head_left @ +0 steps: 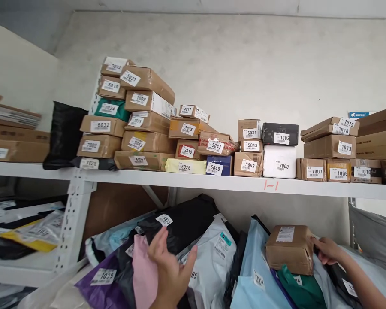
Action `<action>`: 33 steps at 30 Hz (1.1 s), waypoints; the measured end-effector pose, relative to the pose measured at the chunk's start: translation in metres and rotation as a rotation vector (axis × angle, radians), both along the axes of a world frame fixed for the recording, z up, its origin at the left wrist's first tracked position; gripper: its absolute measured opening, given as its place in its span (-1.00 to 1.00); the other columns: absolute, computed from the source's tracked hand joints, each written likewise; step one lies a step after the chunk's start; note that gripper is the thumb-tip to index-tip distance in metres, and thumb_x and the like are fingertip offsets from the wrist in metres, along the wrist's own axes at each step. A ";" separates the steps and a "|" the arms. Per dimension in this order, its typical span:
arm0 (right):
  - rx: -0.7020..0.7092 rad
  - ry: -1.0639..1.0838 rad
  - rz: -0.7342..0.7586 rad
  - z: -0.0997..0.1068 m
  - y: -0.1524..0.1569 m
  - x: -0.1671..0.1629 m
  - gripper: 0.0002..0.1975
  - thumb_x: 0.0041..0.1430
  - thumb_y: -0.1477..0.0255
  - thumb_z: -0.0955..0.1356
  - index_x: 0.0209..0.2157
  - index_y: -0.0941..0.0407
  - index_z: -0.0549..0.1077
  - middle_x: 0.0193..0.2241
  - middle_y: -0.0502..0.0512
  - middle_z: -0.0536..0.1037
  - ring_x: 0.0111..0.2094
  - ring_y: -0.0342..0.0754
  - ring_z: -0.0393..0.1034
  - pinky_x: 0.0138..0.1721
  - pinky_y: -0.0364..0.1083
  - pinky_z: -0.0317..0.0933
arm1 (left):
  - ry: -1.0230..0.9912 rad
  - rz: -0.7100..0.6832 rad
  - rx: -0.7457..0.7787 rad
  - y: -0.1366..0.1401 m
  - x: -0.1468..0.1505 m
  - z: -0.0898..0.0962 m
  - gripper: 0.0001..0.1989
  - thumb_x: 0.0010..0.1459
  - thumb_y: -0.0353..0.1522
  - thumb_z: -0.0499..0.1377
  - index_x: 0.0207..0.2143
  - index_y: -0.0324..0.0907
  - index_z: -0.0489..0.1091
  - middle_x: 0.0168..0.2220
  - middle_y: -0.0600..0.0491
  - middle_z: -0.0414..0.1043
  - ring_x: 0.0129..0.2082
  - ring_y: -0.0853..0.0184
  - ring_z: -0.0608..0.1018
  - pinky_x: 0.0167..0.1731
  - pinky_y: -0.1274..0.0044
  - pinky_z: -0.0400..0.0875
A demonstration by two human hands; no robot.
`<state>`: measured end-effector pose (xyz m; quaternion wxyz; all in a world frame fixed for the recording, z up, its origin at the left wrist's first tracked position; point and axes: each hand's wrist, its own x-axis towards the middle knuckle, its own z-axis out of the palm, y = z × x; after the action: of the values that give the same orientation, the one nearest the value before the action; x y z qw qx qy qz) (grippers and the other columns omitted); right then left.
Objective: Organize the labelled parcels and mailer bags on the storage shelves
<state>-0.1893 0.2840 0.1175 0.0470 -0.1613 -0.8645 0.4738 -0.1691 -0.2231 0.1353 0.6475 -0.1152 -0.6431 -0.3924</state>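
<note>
My left hand (172, 270) is raised in front of the lower shelf's parcels, its fingers and thumb apart and nothing in it. Around it are a pink bag (144, 272), a black bag (189, 219) labelled 6033, and a white mailer (217, 253). My right hand (328, 251) is at the right side of a brown cardboard box (289, 249), its index finger extended to the box's edge and the other fingers bent. The box carries a white label and sits above a green bag (300, 285). A light blue mailer (252, 266) labelled 7014 is left of the box.
A white upper shelf (225, 180) crosses above my hands, bearing stacked, number-labelled boxes (148, 81). A perforated white post (72, 223) stands at left. A purple bag (99, 279) lies at lower left, and grey sheeting (373, 227) hangs at right.
</note>
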 end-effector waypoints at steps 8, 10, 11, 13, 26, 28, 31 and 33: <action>0.295 0.638 0.119 0.108 -0.009 0.061 -0.48 -0.20 -0.19 0.46 -0.54 0.01 0.58 -0.59 0.12 0.60 -0.53 0.12 0.49 -0.38 0.02 0.32 | 0.008 0.242 -0.319 -0.027 0.010 0.151 -0.36 0.24 -0.24 0.13 0.31 -0.19 0.05 0.30 -0.31 0.11 0.38 -0.10 0.23 0.40 -0.01 0.10; 0.414 0.823 0.071 0.131 -0.022 0.073 -0.48 -0.09 -0.18 0.43 -0.44 0.00 0.61 -0.56 0.10 0.61 -0.51 0.11 0.50 -0.41 0.01 0.31 | -0.031 0.263 -0.336 -0.033 0.005 0.180 -0.33 0.21 -0.27 0.16 0.32 -0.23 0.07 0.30 -0.33 0.09 0.39 -0.11 0.20 0.40 0.00 0.08; 0.523 0.932 0.014 0.141 -0.029 0.077 -0.49 0.01 -0.18 0.40 -0.50 0.01 0.56 -0.62 0.07 0.54 -0.58 0.06 0.43 -0.47 -0.02 0.24 | -0.068 0.274 -0.331 -0.035 0.001 0.194 -0.31 0.19 -0.28 0.17 0.32 -0.25 0.08 0.30 -0.34 0.08 0.40 -0.12 0.18 0.40 0.01 0.08; 0.795 1.176 -0.091 0.159 -0.045 0.080 -0.42 0.24 -0.12 0.33 -0.63 0.03 0.39 -0.70 0.03 0.39 -0.66 -0.04 0.26 -0.56 -0.05 0.07 | -0.180 0.301 -0.293 -0.038 -0.007 0.220 -0.28 0.15 -0.28 0.20 0.32 -0.31 0.10 0.31 -0.35 0.08 0.41 -0.15 0.15 0.41 0.03 0.07; 1.247 1.681 -0.200 0.151 -0.076 0.015 -0.47 0.35 0.14 0.38 0.19 0.19 0.41 0.00 0.40 0.49 0.09 0.37 0.38 0.19 0.32 0.26 | -0.867 0.375 -0.082 -0.011 -0.067 0.301 0.05 0.02 -0.09 0.35 0.36 -0.57 0.06 0.35 -0.52 0.22 0.36 -0.13 0.32 0.34 0.28 0.20; 1.266 1.697 -0.249 0.150 -0.078 0.013 -0.43 0.34 0.15 0.39 0.22 0.22 0.37 -0.03 0.41 0.50 0.06 0.39 0.39 0.18 0.33 0.28 | -0.872 0.386 -0.031 -0.010 -0.074 0.305 0.07 -0.02 -0.12 0.38 0.36 -0.54 0.05 0.36 -0.51 0.21 0.38 -0.14 0.29 0.33 0.27 0.21; 1.290 1.725 -0.275 0.150 -0.081 0.009 -0.37 0.34 0.16 0.40 0.25 0.30 0.33 -0.07 0.44 0.50 0.03 0.41 0.41 0.17 0.35 0.29 | -0.870 0.384 0.028 -0.011 -0.080 0.307 0.05 -0.02 -0.17 0.37 0.37 -0.52 0.04 0.35 -0.49 0.21 0.39 -0.16 0.25 0.34 0.25 0.18; 1.281 1.754 -0.275 0.149 -0.081 0.005 -0.34 0.34 0.16 0.40 0.27 0.32 0.31 -0.09 0.45 0.50 0.02 0.41 0.43 0.18 0.36 0.30 | -0.853 0.382 0.046 -0.013 -0.080 0.304 0.03 0.02 -0.14 0.35 0.39 -0.48 0.03 0.36 -0.47 0.21 0.39 -0.15 0.24 0.34 0.25 0.16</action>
<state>-0.1847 0.2027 0.2668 0.7737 0.1913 -0.5913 -0.1229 -0.2491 -0.2360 0.4394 0.3884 0.1912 -0.8527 -0.2925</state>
